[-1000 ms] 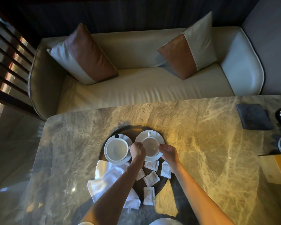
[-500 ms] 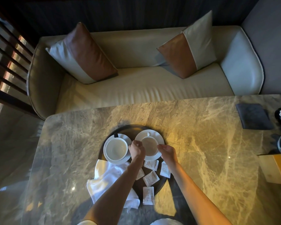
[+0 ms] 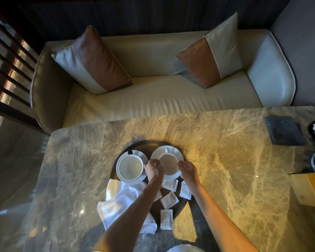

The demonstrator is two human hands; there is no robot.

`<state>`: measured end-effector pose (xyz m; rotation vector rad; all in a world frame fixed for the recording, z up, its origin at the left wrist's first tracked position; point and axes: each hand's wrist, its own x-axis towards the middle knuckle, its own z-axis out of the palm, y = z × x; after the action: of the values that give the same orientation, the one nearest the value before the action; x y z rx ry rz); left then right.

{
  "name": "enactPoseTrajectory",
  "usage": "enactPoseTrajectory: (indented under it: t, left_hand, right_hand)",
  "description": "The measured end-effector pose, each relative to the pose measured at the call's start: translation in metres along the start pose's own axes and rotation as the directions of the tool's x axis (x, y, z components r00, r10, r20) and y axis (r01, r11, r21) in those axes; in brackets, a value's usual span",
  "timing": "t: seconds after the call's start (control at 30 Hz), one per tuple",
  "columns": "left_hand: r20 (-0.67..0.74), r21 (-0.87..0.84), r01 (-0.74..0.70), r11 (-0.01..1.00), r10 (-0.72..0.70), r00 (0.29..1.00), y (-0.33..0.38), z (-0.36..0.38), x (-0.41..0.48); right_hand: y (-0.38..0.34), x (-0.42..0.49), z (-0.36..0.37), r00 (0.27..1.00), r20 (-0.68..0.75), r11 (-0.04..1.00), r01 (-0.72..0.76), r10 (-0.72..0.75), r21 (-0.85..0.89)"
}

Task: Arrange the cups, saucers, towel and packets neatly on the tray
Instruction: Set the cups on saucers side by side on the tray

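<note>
**Setting the right cup straight on the tray**

Starting with the biggest thing, the marble desk (image 3: 225,160) holds a round dark tray (image 3: 144,145) near the person. At the back of the tray sit two white saucers side by side, each with a white cup on it. The left cup (image 3: 130,167) sits on the left saucer (image 3: 144,157) with its handle pointing away. The right cup (image 3: 168,165) sits on the right saucer (image 3: 178,153), and its handle points away too.

Both hands are at the right cup. The left hand (image 3: 154,170) has its fingers (image 3: 153,161) curled at the cup's left edge. The right hand (image 3: 188,170) has its fingers (image 3: 180,163) curled at the cup's right edge. They seem to pinch the rim, but I cannot tell for sure how tight the hold is.

To do this step well, I think the hands should turn or slide the cup slowly, so it stays in the middle of its saucer and does not bump the other saucer just beside it.

The white towel (image 3: 120,199) is crumpled and hangs half off the tray's left edge. It will need folding. The small packets (image 3: 169,199) lie scattered on the near part of the tray. One packet (image 3: 166,219) pokes over the tray's near edge. They will need lining up.
</note>
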<state>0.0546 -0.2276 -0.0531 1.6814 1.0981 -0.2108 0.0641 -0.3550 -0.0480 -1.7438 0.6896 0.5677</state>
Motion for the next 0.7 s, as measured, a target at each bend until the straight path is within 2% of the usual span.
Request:
enactPoseTrajectory:
  t: [0.17,0.43,0.57,0.7]
  left_hand:
    - [-0.018,-0.028,-0.019,0.999,0.018,1.000,0.000,-0.001,-0.005]
    - [-0.010,0.033,-0.050,0.998,0.050,0.999,-0.001,-0.002,-0.009]
    - [0.028,0.057,-0.048,0.997,0.046,0.999,0.002,-0.005,-0.009]
    - [0.115,0.121,-0.104,0.987,0.090,0.989,0.002,-0.009,-0.018]
  right_hand:
    - [0.002,-0.002,0.001,1.000,0.025,1.000,0.001,-0.001,0.014]
    - [0.001,-0.003,0.000,0.999,0.039,1.000,0.027,-0.028,0.012]
    - [0.001,0.000,0.000,0.999,0.038,1.000,0.022,-0.023,0.006]
    - [-0.003,0.002,0.000,0.999,0.050,0.996,-0.022,0.017,0.090]
